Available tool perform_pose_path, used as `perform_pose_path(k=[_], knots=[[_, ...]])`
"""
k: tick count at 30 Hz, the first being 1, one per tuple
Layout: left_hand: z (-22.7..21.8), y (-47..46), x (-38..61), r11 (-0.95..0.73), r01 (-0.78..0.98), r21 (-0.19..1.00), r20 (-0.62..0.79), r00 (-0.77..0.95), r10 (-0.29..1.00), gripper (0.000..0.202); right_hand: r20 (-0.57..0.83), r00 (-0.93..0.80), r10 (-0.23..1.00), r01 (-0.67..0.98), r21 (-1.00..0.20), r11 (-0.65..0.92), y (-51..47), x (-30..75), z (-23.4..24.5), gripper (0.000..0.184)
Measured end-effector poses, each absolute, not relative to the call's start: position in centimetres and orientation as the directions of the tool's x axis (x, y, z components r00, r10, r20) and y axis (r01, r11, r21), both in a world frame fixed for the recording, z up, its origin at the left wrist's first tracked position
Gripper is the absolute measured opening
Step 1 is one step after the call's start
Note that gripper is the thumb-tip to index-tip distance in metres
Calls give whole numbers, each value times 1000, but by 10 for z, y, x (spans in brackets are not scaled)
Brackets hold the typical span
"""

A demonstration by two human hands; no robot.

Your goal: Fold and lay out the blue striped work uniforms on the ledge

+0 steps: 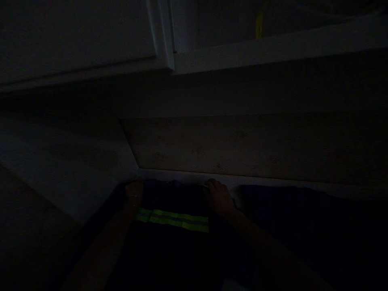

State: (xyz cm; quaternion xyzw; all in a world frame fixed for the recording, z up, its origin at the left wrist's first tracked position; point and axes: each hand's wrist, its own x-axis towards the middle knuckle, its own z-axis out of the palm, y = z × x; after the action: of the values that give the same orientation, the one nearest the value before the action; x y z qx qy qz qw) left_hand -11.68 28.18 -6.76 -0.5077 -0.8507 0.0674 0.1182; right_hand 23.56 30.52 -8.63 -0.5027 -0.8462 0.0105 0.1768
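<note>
Along a pale ledge [194,176], left hand [134,190] and right hand [218,197] rest at the far edge of what seems a dark garment [176,198]; whether either grip pinches, I cannot tell. Uneven pulling could skew its reflective strip [178,219].

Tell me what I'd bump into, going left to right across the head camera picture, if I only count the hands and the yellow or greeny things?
Left hand → lime-green-and-grey reflective stripe → right hand → small yellow strip, higher up.
</note>
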Motion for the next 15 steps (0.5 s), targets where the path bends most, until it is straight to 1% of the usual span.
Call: perform_pose_path(k=[2,4,6,8,10,12,14,15], knots=[[-76,271,-100,433,875,-217,97,-422,901,44,290,-392,873,832,-293,471,274,270,-96,31],[-85,256,-77,366,911,-188,63,-361,931,43,223,-396,891,828,-333,451,239,307,-110,31],[-96,240,-51,284,948,-142,16,-284,959,43,145,-425,893,835,-317,449,205,339,-127,36],[-110,229,-28,186,979,-81,-15,-188,982,49,101,-482,871,832,-261,490,180,361,-146,41],[-126,225,-16,124,991,-43,10,-124,992,54,74,-554,829,807,-196,557,169,373,-160,45],[-140,230,-19,124,991,-45,53,-122,991,53,36,-586,809,797,-155,584,171,376,-166,48],[-149,241,-33,121,991,-60,32,-119,992,49,-38,-573,819,810,-177,558,180,376,-163,51],[-151,246,-41,103,993,-60,1,-103,995,47,-77,-555,829,819,-225,527,185,377,-160,52]])
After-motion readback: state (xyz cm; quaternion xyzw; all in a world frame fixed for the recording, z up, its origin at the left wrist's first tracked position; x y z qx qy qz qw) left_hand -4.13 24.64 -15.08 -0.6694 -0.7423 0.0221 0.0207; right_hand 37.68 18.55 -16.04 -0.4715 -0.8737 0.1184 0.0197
